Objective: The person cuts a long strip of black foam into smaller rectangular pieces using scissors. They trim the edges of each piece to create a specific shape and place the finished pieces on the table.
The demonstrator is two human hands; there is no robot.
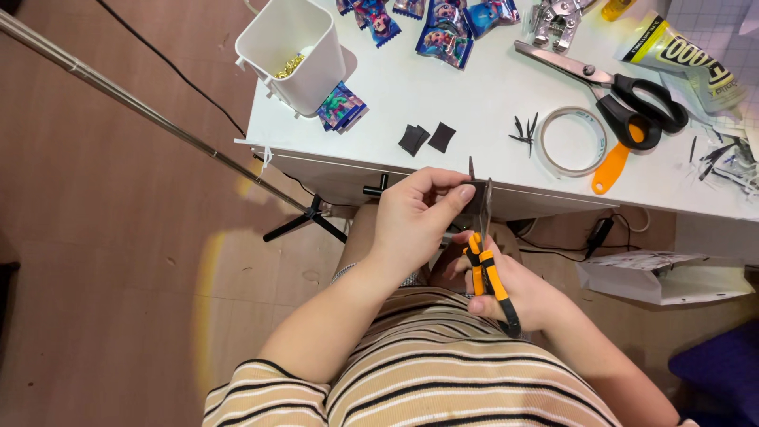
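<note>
My left hand (415, 213) pinches a small dark piece of material (473, 202) between thumb and fingers, held just below the white table's front edge (506, 186). My right hand (514, 296) grips small orange-and-black scissors (489, 277), whose blades point up and meet the dark piece. Two cut dark squares (427, 138) lie on the table just above my hands, and several thin dark slivers (525, 130) lie to their right.
On the table stand a white bin (288, 51) with gold bits, several colourful packets (443, 28), large black scissors (632, 99), a tape roll (571, 142), an orange-handled tool (610, 170) and a glue tube (684, 59). A tripod pole (158, 126) crosses left. A paper bag (664, 277) lies on the floor.
</note>
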